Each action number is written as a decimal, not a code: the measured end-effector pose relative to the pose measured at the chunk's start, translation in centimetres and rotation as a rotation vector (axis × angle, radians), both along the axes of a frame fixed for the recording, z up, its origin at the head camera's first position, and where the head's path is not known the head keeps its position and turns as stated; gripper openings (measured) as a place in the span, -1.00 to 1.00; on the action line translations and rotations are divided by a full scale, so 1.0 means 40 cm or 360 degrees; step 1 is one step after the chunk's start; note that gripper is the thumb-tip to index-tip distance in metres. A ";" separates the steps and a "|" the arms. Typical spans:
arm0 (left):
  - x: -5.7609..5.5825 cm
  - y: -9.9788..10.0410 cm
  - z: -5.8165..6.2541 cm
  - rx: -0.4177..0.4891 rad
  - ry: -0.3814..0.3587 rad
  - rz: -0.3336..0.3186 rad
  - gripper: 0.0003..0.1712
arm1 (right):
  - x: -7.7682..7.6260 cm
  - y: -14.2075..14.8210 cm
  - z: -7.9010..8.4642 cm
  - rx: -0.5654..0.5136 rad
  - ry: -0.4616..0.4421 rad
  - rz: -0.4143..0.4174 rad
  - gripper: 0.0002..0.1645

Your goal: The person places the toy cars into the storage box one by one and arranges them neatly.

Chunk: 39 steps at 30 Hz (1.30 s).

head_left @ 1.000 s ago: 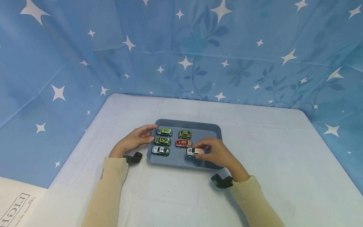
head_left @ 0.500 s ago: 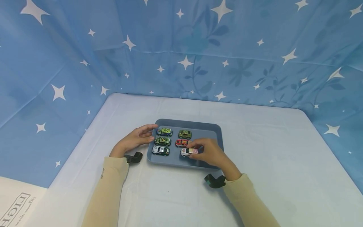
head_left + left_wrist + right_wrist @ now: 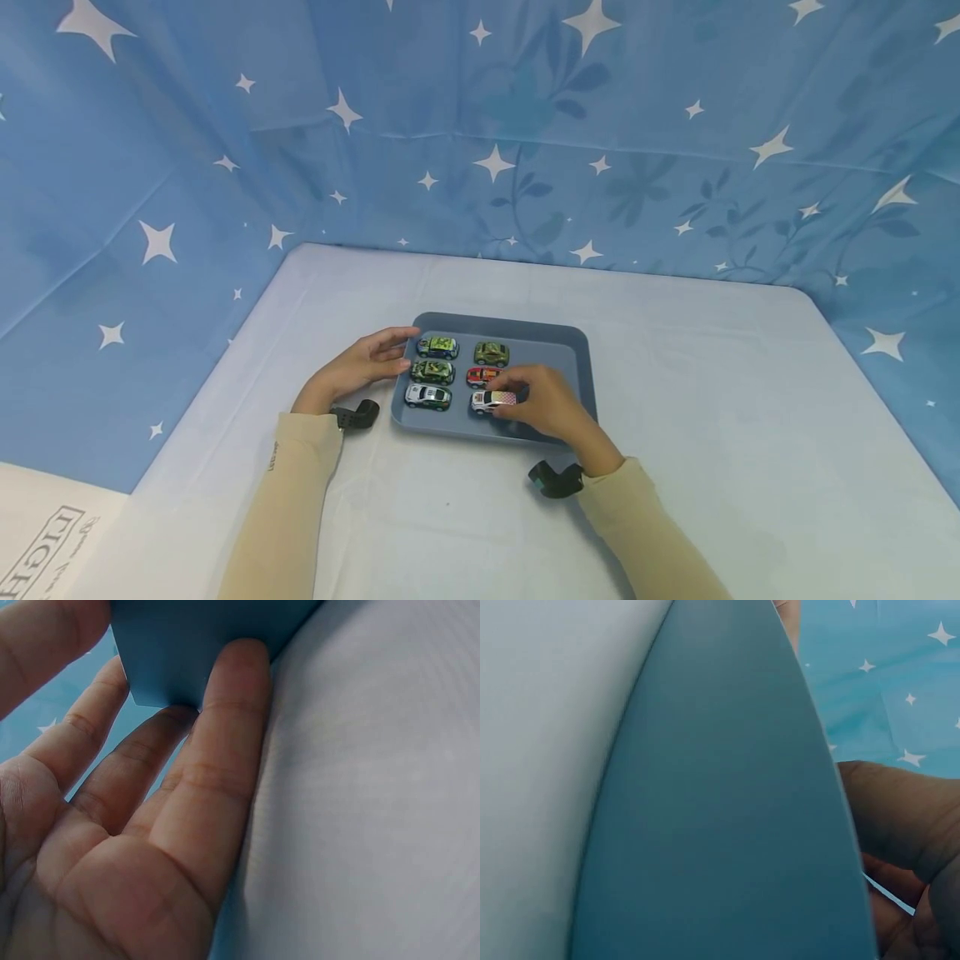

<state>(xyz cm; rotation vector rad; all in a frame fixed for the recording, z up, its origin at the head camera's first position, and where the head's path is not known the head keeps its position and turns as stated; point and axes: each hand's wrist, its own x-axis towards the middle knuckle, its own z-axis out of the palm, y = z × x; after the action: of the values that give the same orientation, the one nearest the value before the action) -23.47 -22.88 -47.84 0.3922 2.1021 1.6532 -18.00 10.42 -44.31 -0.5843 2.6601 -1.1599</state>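
Note:
In the head view my right hand [image 3: 543,404] pinches a white toy car [image 3: 489,402] with a pink-dotted rear, low over the grey-blue tray [image 3: 562,358]. A red toy car [image 3: 482,377] lies just behind it, partly covered by the fingers, and a green camouflage toy car [image 3: 491,353] stands farther back. My left hand [image 3: 367,367] touches the tray's left edge with extended fingers. Beside it, yellow-green [image 3: 438,347], green camouflage [image 3: 432,372] and white-green [image 3: 428,397] toy cars form a column. The left wrist view shows fingers [image 3: 225,735] against the tray's outer wall. In the right wrist view, the tray wall hides the held car.
The tray rests on a white-covered table [image 3: 697,400]. A blue star-patterned curtain [image 3: 480,125] hangs behind the table and along its left side. A pale printed sheet [image 3: 52,533] lies at the lower left.
My right hand has moved left with the white toy car, bringing it in front of the red one. The left hand has stayed at the tray's edge.

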 end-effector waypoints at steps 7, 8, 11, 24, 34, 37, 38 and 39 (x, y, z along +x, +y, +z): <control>0.000 0.002 0.002 -0.0004 -0.0013 0.0011 -0.21 | -0.001 -0.018 -0.009 0.0025 -0.0007 -0.0055 -0.72; 0.001 0.003 0.002 -0.0005 -0.0013 0.0011 -0.20 | 0.000 -0.021 -0.010 0.0032 -0.0008 -0.0068 -0.72; 0.001 0.003 0.003 -0.0008 -0.0009 0.0010 -0.20 | 0.002 -0.027 -0.011 0.0061 0.0006 -0.0110 -0.70; -0.001 0.004 -0.001 0.0014 -0.0021 0.0007 -0.21 | 0.011 -0.054 -0.010 0.0197 0.0102 -0.0184 -0.66; -0.001 0.002 -0.002 0.0015 0.0015 -0.0012 -0.22 | 0.017 -0.037 -0.007 0.0157 0.0185 -0.0086 -0.61; 0.001 0.003 0.000 0.0013 0.0006 -0.0005 -0.21 | 0.019 -0.017 -0.007 0.0091 0.0227 -0.0012 -0.64; 0.002 0.003 0.000 0.0013 0.0002 -0.0002 -0.21 | 0.020 -0.009 -0.007 0.0064 0.0239 0.0013 -0.64; 0.002 0.003 0.000 0.0014 -0.0002 -0.0001 -0.21 | 0.021 -0.001 -0.007 0.0041 0.0255 0.0041 -0.64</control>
<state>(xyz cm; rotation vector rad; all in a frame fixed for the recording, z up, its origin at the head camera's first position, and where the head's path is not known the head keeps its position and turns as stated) -23.38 -22.78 -47.83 0.3943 2.0944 1.6625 -17.15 10.37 -44.57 -0.7341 2.7858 -1.1142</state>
